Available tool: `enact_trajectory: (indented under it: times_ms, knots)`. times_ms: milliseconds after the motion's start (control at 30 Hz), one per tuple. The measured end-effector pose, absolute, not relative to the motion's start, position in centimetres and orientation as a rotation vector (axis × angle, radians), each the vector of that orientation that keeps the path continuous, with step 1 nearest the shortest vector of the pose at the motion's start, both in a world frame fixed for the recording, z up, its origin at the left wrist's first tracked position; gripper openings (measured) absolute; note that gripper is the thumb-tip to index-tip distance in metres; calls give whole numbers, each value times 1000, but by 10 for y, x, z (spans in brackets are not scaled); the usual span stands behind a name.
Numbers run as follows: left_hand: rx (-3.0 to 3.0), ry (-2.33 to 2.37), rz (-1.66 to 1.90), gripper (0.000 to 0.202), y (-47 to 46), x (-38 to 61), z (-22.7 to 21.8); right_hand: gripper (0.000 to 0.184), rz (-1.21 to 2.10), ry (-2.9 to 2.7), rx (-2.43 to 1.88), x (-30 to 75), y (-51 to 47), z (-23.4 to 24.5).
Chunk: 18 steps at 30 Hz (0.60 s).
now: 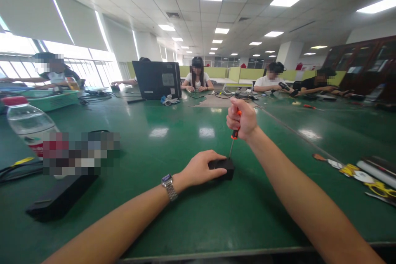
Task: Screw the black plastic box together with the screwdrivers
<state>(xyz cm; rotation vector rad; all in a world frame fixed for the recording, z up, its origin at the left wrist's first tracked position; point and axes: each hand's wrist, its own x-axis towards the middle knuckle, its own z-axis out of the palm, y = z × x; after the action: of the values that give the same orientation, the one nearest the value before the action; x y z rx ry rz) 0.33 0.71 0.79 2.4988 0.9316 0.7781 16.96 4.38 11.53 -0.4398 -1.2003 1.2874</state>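
Observation:
Low over the green table, my left hand grips a small black box from its left side, thumb along the near face and fingers at the far side. My right hand is wrapped in a fist around the orange and black handle of a screwdriver. Its shaft points down, slightly tilted, and the tip meets the top of the box near its far edge. What the tip touches there is too small to make out.
To the left stand a water bottle and a long black object, partly blurred out. Scissors with yellow handles and other tools lie at the right. Farther back are a black computer case, a green basket and several people working.

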Motion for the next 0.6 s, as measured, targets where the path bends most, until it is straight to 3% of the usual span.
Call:
enact_trajectory:
  times_ms: [600]
  knots:
    - [2516, 970, 815, 35, 7, 4, 3, 31, 1351, -1372, -336, 161, 47, 102]
